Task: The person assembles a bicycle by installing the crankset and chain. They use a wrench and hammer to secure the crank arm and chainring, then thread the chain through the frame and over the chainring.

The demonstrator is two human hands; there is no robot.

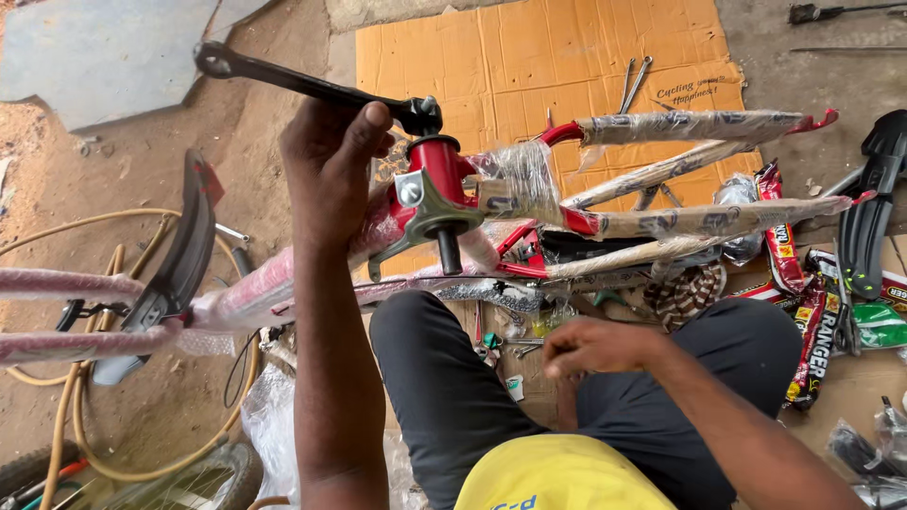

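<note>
Black crank arm (302,83) touching left hand (331,165), right hand (595,348) well apart

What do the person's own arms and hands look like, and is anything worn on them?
Both arms are bare down to the hands: no sleeve reaches the forearms, and no gloves, watch, ring or bracelet can be seen. The left hand and the right hand are uncovered. At the bottom edge, a yellow shirt with blue print shows, and black trousers cover the legs.
</note>
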